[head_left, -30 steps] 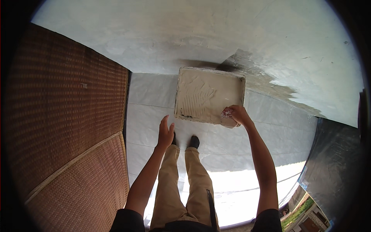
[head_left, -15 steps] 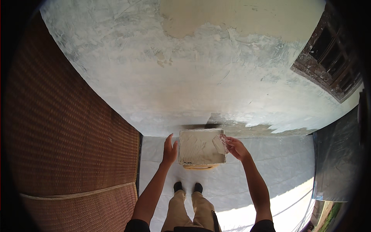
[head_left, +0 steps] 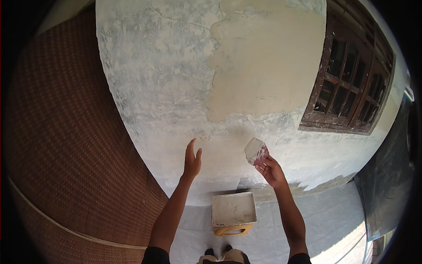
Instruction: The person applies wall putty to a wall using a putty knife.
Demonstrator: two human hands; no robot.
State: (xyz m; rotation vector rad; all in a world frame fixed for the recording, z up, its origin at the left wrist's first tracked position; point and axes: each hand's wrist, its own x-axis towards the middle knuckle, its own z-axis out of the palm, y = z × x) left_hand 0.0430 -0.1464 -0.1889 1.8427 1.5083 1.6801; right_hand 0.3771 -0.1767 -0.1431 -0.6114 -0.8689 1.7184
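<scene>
In my right hand (head_left: 273,173) is a putty scraper (head_left: 256,152), held up in front of the wall. Its reddish grip sits between my thumb and fingers, and pale putty coats its blade. My left hand (head_left: 192,162) is empty, raised to the left with thumb and fingers apart, close to the wall. Below and between both hands lies a rectangular tray (head_left: 213,216) of pale putty with a smeared rim. It rests on a yellow stool (head_left: 228,231). The wall (head_left: 149,79) carries whitish, patchy putty, with a smoother beige patch (head_left: 263,66) higher up.
A brown wooden window (head_left: 343,83), spattered with white, is set in the wall at upper right. Woven matting (head_left: 74,145) lines the left side. A pale sheet (head_left: 325,215) covers the floor, and a dark sheet (head_left: 387,180) hangs at the right.
My right hand has lifted the putty scraper from the tray up to the wall. My left hand has risen off the tray's side. The view has tilted upward, showing more wall and window.
</scene>
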